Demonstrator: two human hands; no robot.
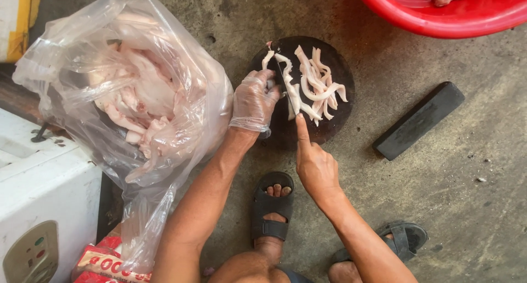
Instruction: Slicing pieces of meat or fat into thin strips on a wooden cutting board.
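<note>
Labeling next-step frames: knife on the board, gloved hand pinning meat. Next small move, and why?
Probably draw the knife down through the strip: the right hand has the blade lying along it, and the gloved left hand pins its end on the round board.

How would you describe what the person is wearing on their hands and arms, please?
The left hand wears a thin, clear, crinkled plastic glove that ends at the wrist. The right hand is bare. Both forearms are bare, with no sleeves, watch or jewellery showing.
</note>
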